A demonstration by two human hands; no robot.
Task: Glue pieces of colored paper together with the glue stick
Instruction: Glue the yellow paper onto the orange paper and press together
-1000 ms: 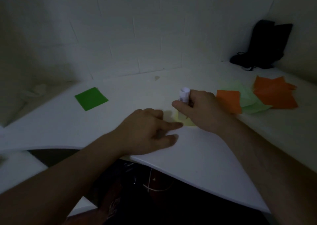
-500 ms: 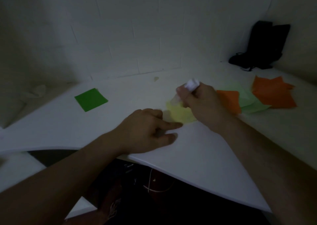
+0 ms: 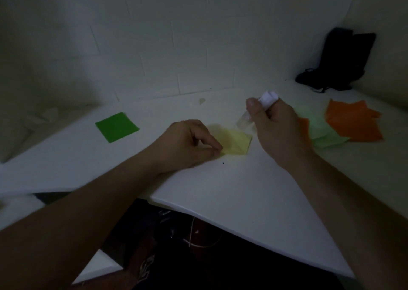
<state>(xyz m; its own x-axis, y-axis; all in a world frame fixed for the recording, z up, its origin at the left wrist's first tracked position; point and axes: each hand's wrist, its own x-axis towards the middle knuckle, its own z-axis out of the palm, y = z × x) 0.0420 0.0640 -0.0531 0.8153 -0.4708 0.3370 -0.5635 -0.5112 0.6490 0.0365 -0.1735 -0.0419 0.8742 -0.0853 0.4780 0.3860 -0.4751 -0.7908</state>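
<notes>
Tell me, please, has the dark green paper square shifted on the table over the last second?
No. The dark green square keeps its spot near the table's left back edge.

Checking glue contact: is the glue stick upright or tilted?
Tilted: the glue stick in the right hand leans, white end up, blurred tip toward the yellow paper.

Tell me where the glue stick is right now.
In the head view, the glue stick is held in the right hand, tilted over the far right corner of the yellow paper, which the left hand pins to the table.
</notes>
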